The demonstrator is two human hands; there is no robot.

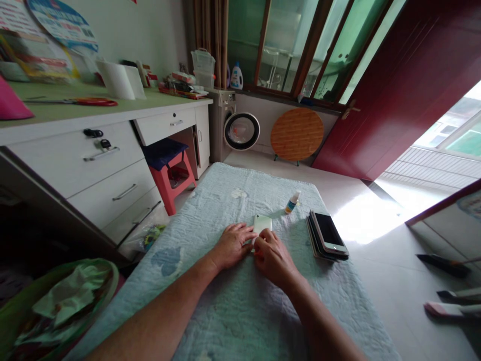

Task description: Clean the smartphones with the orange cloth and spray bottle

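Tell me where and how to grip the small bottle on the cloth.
Probably best around the middle of its body, below the white top: the small bottle stands, so its sides are exposed. Come from the near side with the right hand, since the stacked devices sit to its right.

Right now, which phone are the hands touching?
The pale phone lying back up on the quilted cloth; the white-framed phone, dark screen up, tops the stack to its right, untouched.
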